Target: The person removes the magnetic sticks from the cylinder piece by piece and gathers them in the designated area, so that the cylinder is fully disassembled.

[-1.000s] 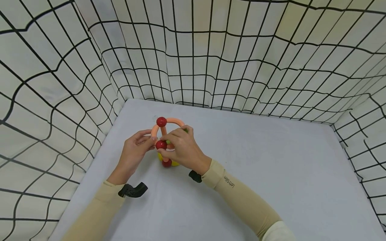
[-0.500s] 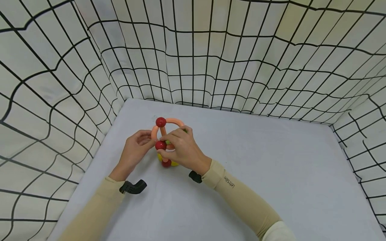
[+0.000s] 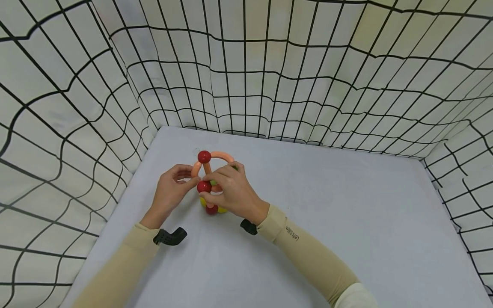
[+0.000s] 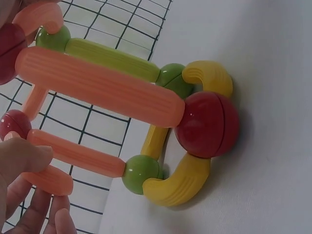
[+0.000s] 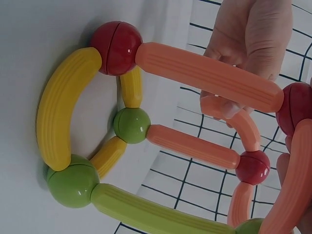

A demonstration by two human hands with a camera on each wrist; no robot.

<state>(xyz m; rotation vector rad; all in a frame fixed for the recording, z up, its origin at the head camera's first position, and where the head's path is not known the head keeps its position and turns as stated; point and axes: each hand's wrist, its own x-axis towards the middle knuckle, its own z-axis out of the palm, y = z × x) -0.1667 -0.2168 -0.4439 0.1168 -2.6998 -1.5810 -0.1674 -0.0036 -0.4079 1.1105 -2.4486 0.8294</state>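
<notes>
My left hand (image 3: 169, 194) pinches a curved orange rod (image 3: 196, 170) between thumb and fingers. One end of that rod meets the far top red ball (image 5: 252, 166); its other end stands apart from the near red ball (image 3: 204, 187). My right hand (image 3: 233, 190) grips the near red ball at the top of an upright orange rod (image 4: 102, 85). These belong to a standing frame of balls and rods. Its base has curved yellow rods (image 5: 63, 107), a red ball (image 4: 207, 124) and green balls (image 4: 142, 174). A green rod (image 5: 156, 209) forms another upright.
The frame stands on a white table (image 3: 327, 222). Behind and at both sides hang white walls with a black grid net (image 3: 265, 85). Dark wrist mounts (image 3: 171, 236) stick out from both sleeves near the table surface.
The frame's top has shifted slightly left with both hands. The curved rod in my left hand has turned a little, and the thumb now lies nearer the near red ball.
</notes>
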